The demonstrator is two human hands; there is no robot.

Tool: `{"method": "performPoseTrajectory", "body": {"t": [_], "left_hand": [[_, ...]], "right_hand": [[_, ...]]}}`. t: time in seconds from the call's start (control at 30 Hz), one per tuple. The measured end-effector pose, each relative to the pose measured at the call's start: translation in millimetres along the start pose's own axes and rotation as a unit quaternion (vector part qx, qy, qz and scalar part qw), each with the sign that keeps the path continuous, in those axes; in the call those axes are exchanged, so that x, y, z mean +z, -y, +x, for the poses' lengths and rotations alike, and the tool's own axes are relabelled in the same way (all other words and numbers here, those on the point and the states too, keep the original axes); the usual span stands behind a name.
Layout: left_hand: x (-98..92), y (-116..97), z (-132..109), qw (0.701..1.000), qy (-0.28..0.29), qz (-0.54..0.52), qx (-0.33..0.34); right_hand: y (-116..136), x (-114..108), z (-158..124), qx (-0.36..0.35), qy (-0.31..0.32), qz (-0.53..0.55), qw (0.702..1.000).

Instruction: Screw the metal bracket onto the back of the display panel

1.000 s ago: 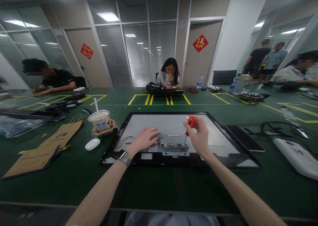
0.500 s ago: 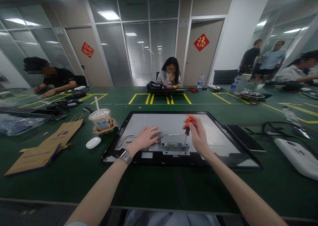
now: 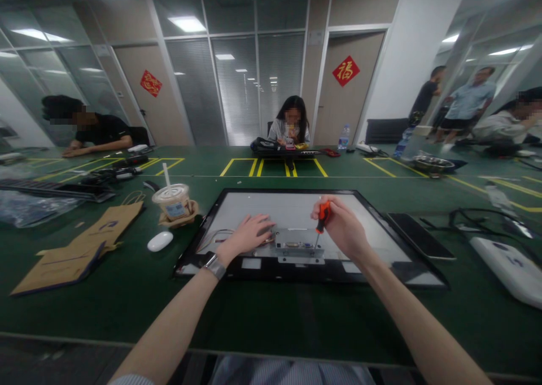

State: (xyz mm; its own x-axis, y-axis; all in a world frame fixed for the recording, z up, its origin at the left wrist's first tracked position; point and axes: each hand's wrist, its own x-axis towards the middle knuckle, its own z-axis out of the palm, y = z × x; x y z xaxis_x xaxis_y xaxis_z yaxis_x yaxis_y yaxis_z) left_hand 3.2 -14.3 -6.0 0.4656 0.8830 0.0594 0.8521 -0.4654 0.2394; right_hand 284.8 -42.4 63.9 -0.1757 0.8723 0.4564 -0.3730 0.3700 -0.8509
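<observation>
A flat display panel (image 3: 359, 213) with a black frame lies on the green table in front of me. Near its front edge sits a metal bracket (image 3: 300, 253) with connector ports along it. My right hand (image 3: 344, 227) grips an orange and black screwdriver (image 3: 324, 215), its shaft slanting down to the bracket's right end. Whether the tip sits on a screw is too small to tell. My left hand (image 3: 249, 233) lies with fingers stretched at the bracket's left end, over some thin wires (image 3: 212, 237). A watch (image 3: 215, 265) is on my left wrist.
Left of the panel are a lidded drink cup (image 3: 171, 198) in a cardboard holder, a white mouse (image 3: 160, 241) and a paper bag (image 3: 84, 248). To the right lie a black phone-like slab (image 3: 421, 236), cables and a white device (image 3: 508, 269). Several people are in the background.
My right hand has turned around the screwdriver, with the wrist now further right and the handle tilted a little more. My left hand stays in place.
</observation>
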Motion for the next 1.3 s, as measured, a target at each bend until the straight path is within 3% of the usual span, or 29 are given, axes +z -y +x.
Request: {"method": "performPoseTrajectory", "body": {"t": [0.17,0.43,0.7,0.97,1.3], "left_hand": [[1.1,1,1,1.0,-0.002,-0.007,0.002],[0.0,-1,1,1.0,-0.004,-0.01,-0.001],[-2.4,-4,0,1.0,-0.01,0.001,0.002],[0.2,-1,1,1.0,-0.007,-0.009,0.004],[0.5,-1,0,1.0,-0.006,-0.009,0.004]], "right_hand": [[2,1,-2,-0.031,-0.011,-0.088,0.996],[2,9,-1,-0.03,0.003,-0.016,0.999],[-2,1,-2,-0.014,-0.008,-0.082,0.996],[11,-17,0,-0.014,0.084,-0.164,0.983],[2,-19,3,-0.115,-0.008,-0.261,0.958]]}}
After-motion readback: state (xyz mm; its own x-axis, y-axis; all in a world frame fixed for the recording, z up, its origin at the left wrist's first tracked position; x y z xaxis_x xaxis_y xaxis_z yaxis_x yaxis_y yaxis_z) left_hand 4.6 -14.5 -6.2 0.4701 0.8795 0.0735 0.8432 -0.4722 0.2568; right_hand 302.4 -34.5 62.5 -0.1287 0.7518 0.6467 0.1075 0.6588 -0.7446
